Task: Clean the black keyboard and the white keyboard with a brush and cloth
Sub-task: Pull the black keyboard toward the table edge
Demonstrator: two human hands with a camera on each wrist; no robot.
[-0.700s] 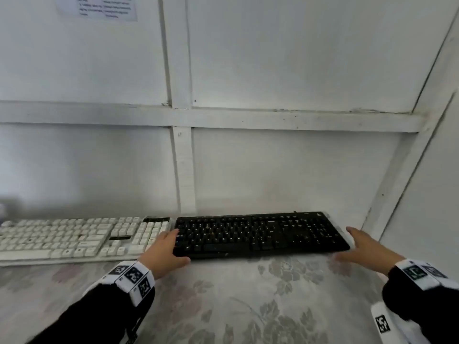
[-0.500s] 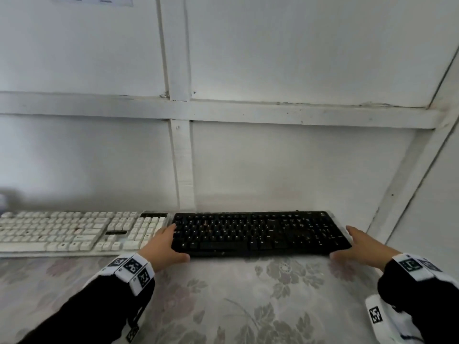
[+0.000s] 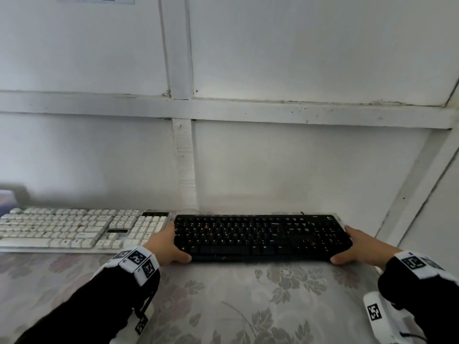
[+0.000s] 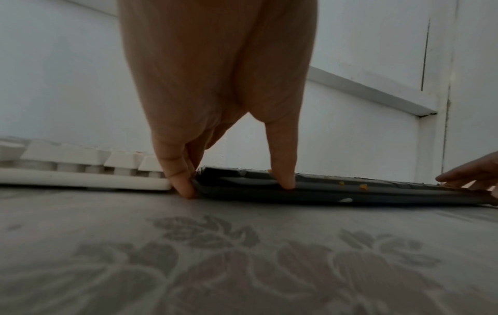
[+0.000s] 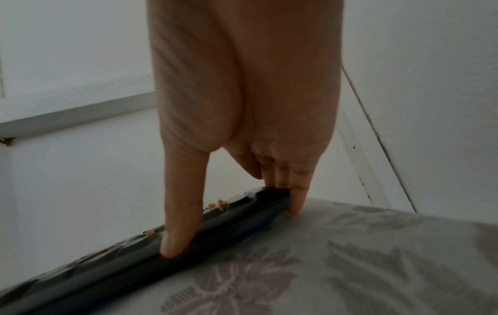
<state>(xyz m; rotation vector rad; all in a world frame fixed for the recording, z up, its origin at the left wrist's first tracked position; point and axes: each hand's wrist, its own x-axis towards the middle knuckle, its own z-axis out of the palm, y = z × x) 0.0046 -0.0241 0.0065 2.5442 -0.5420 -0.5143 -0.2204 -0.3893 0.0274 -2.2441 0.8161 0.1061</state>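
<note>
Both hands have closed in on the black keyboard [image 3: 260, 235]: left hand [image 3: 165, 247] grips its left end, thumb on the front edge, right hand [image 3: 357, 247] grips its right end likewise. Keyboard lies flat on the floral worktop [image 3: 248, 301], orange crumbs among its keys; white keyboard [image 3: 74, 229] just left of it.

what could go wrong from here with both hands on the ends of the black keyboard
1. Orange crumbs sit loose on the flat black plastic keyboard; tilting it would probably scatter them over the grey floral tablecloth.
2. The left hand is wedged against the white keyboard, so a sideways move may shove it.
3. The right hand holds only the edge with thumb and fingertips; that grip may slip on lifting.
</note>
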